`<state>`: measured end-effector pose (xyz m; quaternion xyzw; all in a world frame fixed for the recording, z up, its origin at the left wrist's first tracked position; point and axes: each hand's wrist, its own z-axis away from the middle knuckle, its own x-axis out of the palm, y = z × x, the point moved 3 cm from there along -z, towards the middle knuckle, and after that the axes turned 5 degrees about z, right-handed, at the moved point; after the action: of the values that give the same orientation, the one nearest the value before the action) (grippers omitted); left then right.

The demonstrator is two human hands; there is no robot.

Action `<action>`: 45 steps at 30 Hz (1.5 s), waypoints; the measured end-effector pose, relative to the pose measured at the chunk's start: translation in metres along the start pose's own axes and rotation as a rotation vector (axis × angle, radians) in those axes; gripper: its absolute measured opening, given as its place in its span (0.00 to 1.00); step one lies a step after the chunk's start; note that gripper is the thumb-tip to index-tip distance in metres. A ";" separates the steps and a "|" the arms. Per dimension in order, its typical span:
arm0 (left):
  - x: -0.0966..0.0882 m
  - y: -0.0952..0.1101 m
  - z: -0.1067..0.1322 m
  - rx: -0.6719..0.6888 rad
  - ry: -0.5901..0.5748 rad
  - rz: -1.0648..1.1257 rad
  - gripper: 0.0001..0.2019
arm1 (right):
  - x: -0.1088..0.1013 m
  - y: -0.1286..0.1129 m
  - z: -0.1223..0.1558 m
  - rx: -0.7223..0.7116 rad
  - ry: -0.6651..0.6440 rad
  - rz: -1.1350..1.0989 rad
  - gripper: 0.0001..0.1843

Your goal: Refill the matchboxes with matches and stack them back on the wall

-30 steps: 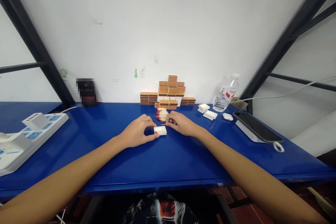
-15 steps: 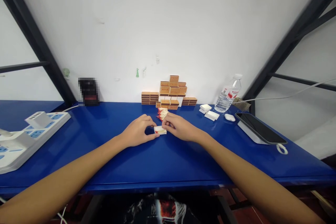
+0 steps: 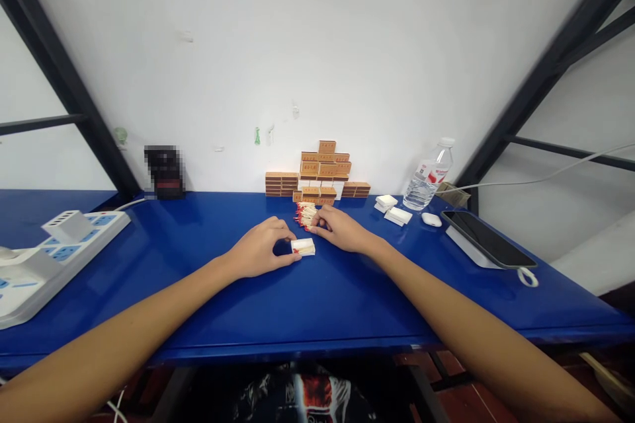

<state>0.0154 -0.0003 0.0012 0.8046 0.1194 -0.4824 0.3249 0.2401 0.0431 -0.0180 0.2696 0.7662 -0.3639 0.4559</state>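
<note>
White, card-looking tray (image 3: 308,246) is sitting near the middle of the bench (image 3: 317,304), some matches (image 3: 301,250) lying inside with red heads toward its left end; left hand (image 3: 289,246) is grasping that end between thumb and fingers; right hand (image 3: 314,224) is bunching its fingertips at the right side of the loose match pile (image 3: 304,214), just beyond the tray; whether it is pinching a match, cannot tell, too small.

Tray is looking very light, thin-walled, probably easy to dent and prone to skidding on the glossy top; opposite walls are seeming the best hold, light pressure only; matches are looking stiff but brittle, likely rolling if nudged; mid-stick is seeming a safer hold than the heads.

Blue surface is stretching from tray to front edge, giving room nearward and sideways; behind the pile, stacked matchboxes (image 3: 325,169) are standing near the wall, likely toppling if bumped, so room is tightening there; white box pieces (image 3: 398,216) and bottle (image 3: 425,178) are limiting the far right; power strip (image 3: 74,271) is lying well apart, far left.
</note>
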 end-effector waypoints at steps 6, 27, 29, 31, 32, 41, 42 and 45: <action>-0.001 -0.001 0.000 0.010 0.009 0.003 0.16 | -0.003 0.003 0.002 0.020 -0.051 -0.002 0.09; -0.002 -0.006 -0.001 -0.005 0.021 -0.024 0.17 | -0.004 0.004 0.007 0.103 -0.156 0.045 0.09; -0.002 -0.007 -0.001 -0.010 0.019 -0.023 0.17 | -0.005 0.004 0.007 0.109 -0.149 0.046 0.08; -0.002 -0.008 -0.001 -0.011 0.019 -0.023 0.17 | -0.005 0.004 0.007 0.101 -0.147 0.046 0.08; -0.002 -0.009 -0.001 -0.010 0.022 -0.023 0.17 | -0.005 0.003 0.008 0.093 -0.150 0.044 0.07; -0.002 -0.010 -0.001 -0.014 0.015 -0.028 0.17 | -0.007 0.003 0.009 0.091 -0.146 0.013 0.09; -0.002 -0.010 -0.001 -0.014 0.016 -0.029 0.17 | -0.008 0.003 0.009 0.090 -0.137 0.009 0.09; -0.002 -0.011 -0.001 -0.011 0.027 -0.030 0.17 | -0.010 0.005 0.009 0.092 -0.127 0.012 0.08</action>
<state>0.0096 0.0085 -0.0012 0.8073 0.1385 -0.4758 0.3205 0.2525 0.0376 -0.0134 0.2713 0.7167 -0.4122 0.4928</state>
